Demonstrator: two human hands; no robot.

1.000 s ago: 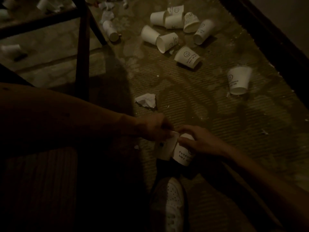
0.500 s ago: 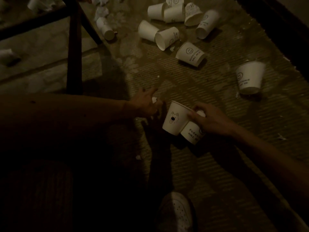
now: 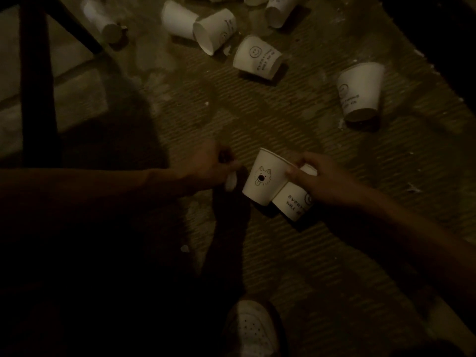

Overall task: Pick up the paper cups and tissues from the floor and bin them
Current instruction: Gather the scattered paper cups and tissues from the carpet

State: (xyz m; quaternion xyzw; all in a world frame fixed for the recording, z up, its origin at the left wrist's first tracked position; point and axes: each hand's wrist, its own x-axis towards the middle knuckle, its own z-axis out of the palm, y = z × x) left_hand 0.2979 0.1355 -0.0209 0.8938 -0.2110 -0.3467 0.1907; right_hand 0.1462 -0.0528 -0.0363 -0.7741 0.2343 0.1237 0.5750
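My right hand (image 3: 324,180) pinches two white paper cups by their rims: one with a dog face (image 3: 264,177) and one with printed text (image 3: 292,202). Just left of them, my left hand (image 3: 211,167) grips a crumpled white tissue (image 3: 230,180), part of it showing below the fingers. Several more white cups lie on the dim floor beyond: a smiley cup on its side (image 3: 256,57), an upside-down cup at the right (image 3: 360,92), two tipped cups (image 3: 201,25) at the top, and another (image 3: 103,21) by the dark frame.
A dark chair or table frame (image 3: 36,81) stands at the upper left. A dark wall base (image 3: 443,37) runs along the upper right. My white shoe (image 3: 253,331) is at the bottom centre. A small white scrap (image 3: 184,248) lies near the shadow.
My left hand let go of the dog cup, reached forward to the tissue on the floor and now grips it. My right hand holds both cups. The view moved closer to the scattered cups.
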